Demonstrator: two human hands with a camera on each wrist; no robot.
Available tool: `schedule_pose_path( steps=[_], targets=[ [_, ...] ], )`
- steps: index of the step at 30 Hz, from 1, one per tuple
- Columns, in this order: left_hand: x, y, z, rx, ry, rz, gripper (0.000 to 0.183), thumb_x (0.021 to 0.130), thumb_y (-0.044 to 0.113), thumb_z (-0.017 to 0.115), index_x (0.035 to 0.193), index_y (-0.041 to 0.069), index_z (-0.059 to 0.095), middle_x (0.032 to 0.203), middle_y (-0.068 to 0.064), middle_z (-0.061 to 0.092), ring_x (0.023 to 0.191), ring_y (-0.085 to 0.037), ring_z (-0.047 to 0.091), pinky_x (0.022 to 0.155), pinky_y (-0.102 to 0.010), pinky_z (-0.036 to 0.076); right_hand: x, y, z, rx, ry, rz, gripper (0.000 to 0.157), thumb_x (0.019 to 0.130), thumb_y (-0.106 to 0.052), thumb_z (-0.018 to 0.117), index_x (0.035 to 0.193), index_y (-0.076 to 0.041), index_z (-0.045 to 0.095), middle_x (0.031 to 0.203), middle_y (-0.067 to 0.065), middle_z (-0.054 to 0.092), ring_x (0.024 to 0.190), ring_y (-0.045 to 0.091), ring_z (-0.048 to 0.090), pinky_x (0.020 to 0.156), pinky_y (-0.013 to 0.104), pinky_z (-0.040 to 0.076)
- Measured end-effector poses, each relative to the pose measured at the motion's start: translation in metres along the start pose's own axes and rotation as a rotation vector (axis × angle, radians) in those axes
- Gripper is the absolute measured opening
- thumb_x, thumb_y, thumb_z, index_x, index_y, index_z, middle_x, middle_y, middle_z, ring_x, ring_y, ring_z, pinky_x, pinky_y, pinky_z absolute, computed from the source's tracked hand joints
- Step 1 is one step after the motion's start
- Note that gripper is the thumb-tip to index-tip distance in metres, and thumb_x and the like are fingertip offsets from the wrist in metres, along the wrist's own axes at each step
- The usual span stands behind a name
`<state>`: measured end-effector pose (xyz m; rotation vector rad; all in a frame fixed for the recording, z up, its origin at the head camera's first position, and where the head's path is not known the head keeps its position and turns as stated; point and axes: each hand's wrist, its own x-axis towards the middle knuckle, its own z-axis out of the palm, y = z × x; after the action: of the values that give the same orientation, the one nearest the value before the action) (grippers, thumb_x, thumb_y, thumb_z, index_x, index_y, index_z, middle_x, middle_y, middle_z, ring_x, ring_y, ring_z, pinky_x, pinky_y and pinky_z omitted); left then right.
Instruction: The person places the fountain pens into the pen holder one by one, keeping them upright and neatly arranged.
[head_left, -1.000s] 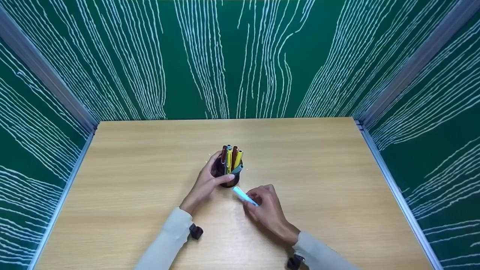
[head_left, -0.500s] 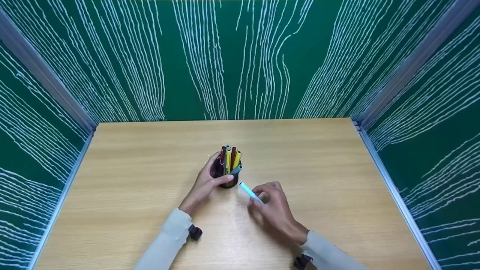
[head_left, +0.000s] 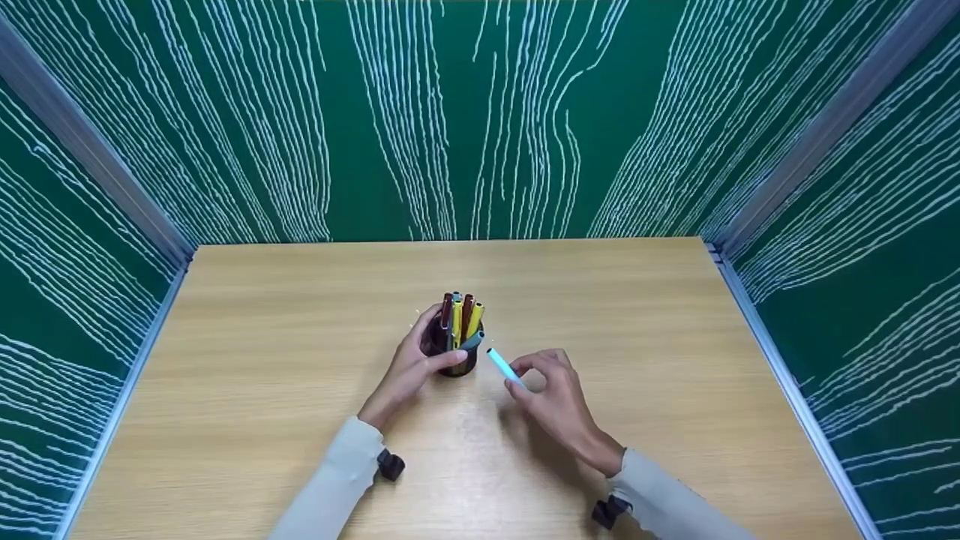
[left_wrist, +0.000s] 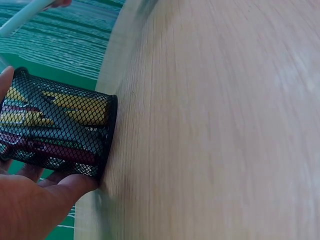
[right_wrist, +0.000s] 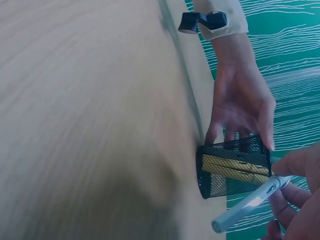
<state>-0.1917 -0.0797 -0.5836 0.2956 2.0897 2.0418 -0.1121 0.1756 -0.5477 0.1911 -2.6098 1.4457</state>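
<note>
A black mesh pen holder (head_left: pixel 462 367) stands upright on the table, filled with several pens, among them yellow pens (head_left: pixel 475 319), dark red pens (head_left: pixel 446 309) and a teal pen (head_left: pixel 472 341) leaning over the near rim. My left hand (head_left: pixel 405 369) grips it from the left side, the thumb across its front. Between thumb and fingers, my right hand (head_left: pixel 556 397) pinches a light blue pen (head_left: pixel 500 363). It is raised above the table just right of the holder, tilted, with one end towards it. The right wrist view shows the light blue pen (right_wrist: pixel 245 207) in front of the mesh.
The wooden table (head_left: pixel 262 360) is bounded at the back and sides by green panels (head_left: pixel 525 150) with white wavy lines. Metal posts (head_left: pixel 817 127) rise at both back corners. Each wrist wears a small black camera mount (head_left: pixel 391 465).
My right hand has moved up and to the right with the light blue pen, lifting it and turning it somewhat steeper. The left hand stays on the pen holder.
</note>
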Motion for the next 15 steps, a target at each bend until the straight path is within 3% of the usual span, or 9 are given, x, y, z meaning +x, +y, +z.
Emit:
schedule_pose_path(
  steps=[15],
  targets=[
    [-0.002, 0.004, 0.0, 0.013, 0.001, -0.009, 0.095, 0.093, 0.024, 0.09, 0.172, 0.026, 0.038, 0.173, -0.009, 0.044, 0.159, -0.031, 0.041, 0.133, -0.058, 0.024, 0.021, -0.022, -0.008, 0.016, 0.022, 0.004, 0.018, 0.09, -0.005, 0.09, 0.104, -0.015, 0.084, 0.101, -0.004, 0.076, 0.112, 0.021, 0.057, 0.101, 0.051, 0.046]
  ],
)
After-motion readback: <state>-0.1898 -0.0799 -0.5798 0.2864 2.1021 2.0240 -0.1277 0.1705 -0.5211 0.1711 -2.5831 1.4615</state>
